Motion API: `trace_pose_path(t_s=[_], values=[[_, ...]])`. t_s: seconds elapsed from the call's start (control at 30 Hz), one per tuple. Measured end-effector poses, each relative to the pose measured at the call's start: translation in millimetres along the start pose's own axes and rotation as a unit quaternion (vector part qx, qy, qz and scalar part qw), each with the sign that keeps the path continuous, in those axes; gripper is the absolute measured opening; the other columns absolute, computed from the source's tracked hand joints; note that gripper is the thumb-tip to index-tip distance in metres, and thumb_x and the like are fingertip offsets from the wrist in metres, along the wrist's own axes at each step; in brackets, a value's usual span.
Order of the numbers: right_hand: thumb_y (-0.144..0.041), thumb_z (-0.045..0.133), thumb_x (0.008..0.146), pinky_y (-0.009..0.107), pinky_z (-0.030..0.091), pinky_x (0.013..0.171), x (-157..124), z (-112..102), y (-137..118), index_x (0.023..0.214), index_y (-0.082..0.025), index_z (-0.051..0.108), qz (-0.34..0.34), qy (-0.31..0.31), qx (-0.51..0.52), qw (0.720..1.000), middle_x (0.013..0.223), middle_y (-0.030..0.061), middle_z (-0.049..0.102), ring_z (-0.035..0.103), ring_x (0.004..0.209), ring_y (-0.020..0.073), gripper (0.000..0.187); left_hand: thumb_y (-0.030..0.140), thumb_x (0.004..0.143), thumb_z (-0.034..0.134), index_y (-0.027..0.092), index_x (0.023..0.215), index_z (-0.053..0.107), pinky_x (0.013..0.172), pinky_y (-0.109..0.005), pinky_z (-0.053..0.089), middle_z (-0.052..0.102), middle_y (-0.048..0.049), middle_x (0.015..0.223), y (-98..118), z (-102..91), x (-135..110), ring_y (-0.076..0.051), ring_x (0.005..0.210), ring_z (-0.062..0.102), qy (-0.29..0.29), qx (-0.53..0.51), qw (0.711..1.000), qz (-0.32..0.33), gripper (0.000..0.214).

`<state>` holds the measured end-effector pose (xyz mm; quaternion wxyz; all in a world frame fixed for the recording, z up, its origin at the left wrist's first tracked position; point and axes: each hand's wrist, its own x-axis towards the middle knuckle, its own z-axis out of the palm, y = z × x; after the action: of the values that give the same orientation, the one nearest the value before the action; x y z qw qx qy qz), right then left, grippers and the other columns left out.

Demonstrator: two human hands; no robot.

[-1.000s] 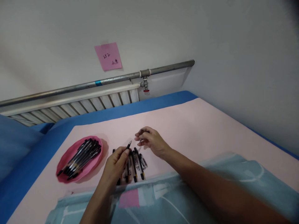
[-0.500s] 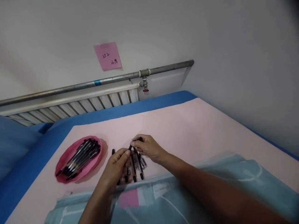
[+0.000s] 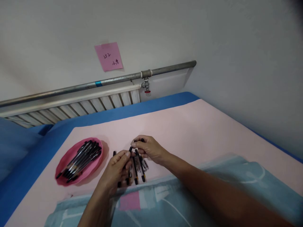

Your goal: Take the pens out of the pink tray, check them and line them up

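Pinching one black pen (image 3: 130,149), left hand (image 3: 117,167) and right hand (image 3: 148,149) meet; both grips tight.

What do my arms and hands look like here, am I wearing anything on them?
The left hand and right hand are bare, with no gloves, and no watch or bracelet shows at either wrist. The left forearm and right forearm are uncovered, no sleeve in view. Rings are too small to tell.

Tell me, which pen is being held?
The pen pinched between the left hand and right hand, lifted up. The loose pens lie on the sheet; others fill the pink dish.
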<state>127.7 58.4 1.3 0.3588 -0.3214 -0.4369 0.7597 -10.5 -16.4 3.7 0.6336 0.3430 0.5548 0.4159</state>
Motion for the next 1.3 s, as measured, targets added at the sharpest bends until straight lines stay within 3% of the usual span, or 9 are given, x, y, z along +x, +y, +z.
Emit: trace_pose_path(t_s=[0.2, 0.33, 0.47, 0.67, 0.77, 0.87, 1.0, 1.1, 1.3], values=[[-0.021, 0.055, 0.063, 0.016, 0.016, 0.033, 4, -6, -7, 0.069, -0.017, 0.046, -0.035, 0.067, 0.028, 0.997, 0.062, -0.0023, 0.054, 0.033, 0.038, 0.0022, 0.012, 0.046, 0.073, 0.054, 0.019, 0.086, 0.050, 0.032, -0.013, 0.009, 0.034, 0.0100, 0.051, 0, 0.5, 1, 0.000, 0.033, 0.015, -0.007, 0.004, 1.000, -0.004, 0.030], [-0.020, 0.058, 0.060, 0.016, 0.022, 0.034, 3, 0, 2, 0.068, -0.019, 0.045, -0.058, 0.052, -0.030, 0.997, 0.051, -0.0080, 0.043, 0.035, 0.038, 0.0034, 0.015, 0.046, 0.073, 0.053, 0.020, 0.086, 0.050, 0.032, -0.012, 0.009, 0.035, 0.0099, 0.052, -1, 1.6, 1, 0.000, 0.033, 0.016, -0.001, 0.004, 1.000, 0.000, 0.030], [-0.021, 0.059, 0.060, 0.017, 0.027, 0.035, 6, 0, 9, 0.067, -0.018, 0.047, -0.115, 0.089, -0.087, 0.986, 0.052, -0.0077, 0.044, 0.037, 0.039, 0.0034, 0.014, 0.047, 0.073, 0.053, 0.019, 0.085, 0.051, 0.031, -0.012, 0.009, 0.035, 0.0094, 0.052, -2, 2.1, 0, 0.000, 0.033, 0.015, -0.010, 0.015, 1.000, -0.014, 0.030], [-0.020, 0.059, 0.058, 0.016, 0.021, 0.033, 23, -42, -17, 0.065, -0.019, 0.043, -0.172, 0.218, -0.010, 0.961, 0.052, -0.0071, 0.045, 0.035, 0.036, 0.0030, 0.018, 0.044, 0.074, 0.054, 0.018, 0.086, 0.053, 0.030, -0.013, 0.014, 0.037, 0.0086, 0.053, -6, 3.7, -1, 0.000, 0.033, 0.018, -0.045, 0.009, 0.998, -0.045, 0.028], [-0.018, 0.059, 0.056, 0.016, 0.018, 0.033, 27, -65, -30, 0.066, -0.019, 0.040, -0.183, 0.275, 0.020, 0.944, 0.055, -0.0068, 0.045, 0.034, 0.037, 0.0023, 0.022, 0.039, 0.072, 0.058, 0.016, 0.086, 0.054, 0.031, -0.013, 0.021, 0.042, 0.0067, 0.057, -9, 9.4, 2, -0.001, 0.036, 0.028, -0.043, -0.026, 0.999, -0.016, 0.027], [-0.017, 0.059, 0.056, 0.017, 0.017, 0.034, 26, -73, -30, 0.065, -0.019, 0.040, -0.147, 0.255, -0.038, 0.955, 0.052, -0.0070, 0.043, 0.033, 0.037, 0.0029, 0.021, 0.036, 0.069, 0.061, 0.015, 0.087, 0.054, 0.042, -0.018, 0.038, 0.050, 0.0034, 0.064, -11, 18.3, 4, -0.006, 0.046, 0.047, -0.031, -0.055, 0.998, 0.000, 0.028], [-0.020, 0.058, 0.057, 0.018, 0.024, 0.037, 25, -70, -20, 0.064, -0.018, 0.047, -0.103, 0.208, -0.212, 0.949, 0.047, -0.0066, 0.042, 0.037, 0.040, 0.0056, 0.013, 0.037, 0.065, 0.065, 0.017, 0.086, 0.057, 0.052, -0.022, 0.043, 0.059, 0.0005, 0.073, -17, 28.5, 5, -0.011, 0.058, 0.057, 0.016, -0.044, 0.999, -0.011, 0.030], [-0.020, 0.057, 0.057, 0.020, 0.029, 0.043, 26, -69, -16, 0.063, -0.018, 0.051, -0.102, 0.199, -0.305, 0.926, 0.051, -0.0047, 0.047, 0.042, 0.047, 0.0074, 0.009, 0.035, 0.067, 0.064, 0.016, 0.088, 0.061, 0.058, -0.020, 0.042, 0.060, -0.0004, 0.074, -24, 32.9, 9, -0.009, 0.063, 0.055, 0.029, -0.012, 0.998, 0.046, 0.028], [-0.020, 0.055, 0.059, 0.021, 0.032, 0.049, 27, -72, -18, 0.062, -0.018, 0.054, -0.117, 0.205, -0.371, 0.898, 0.056, -0.0026, 0.051, 0.045, 0.054, 0.0096, 0.004, 0.040, 0.071, 0.058, 0.013, 0.086, 0.063, 0.046, -0.017, 0.032, 0.048, 0.0040, 0.053, -23, 43.0, 17, -0.005, 0.046, 0.040, 0.057, 0.081, 0.990, 0.100, 0.031]])
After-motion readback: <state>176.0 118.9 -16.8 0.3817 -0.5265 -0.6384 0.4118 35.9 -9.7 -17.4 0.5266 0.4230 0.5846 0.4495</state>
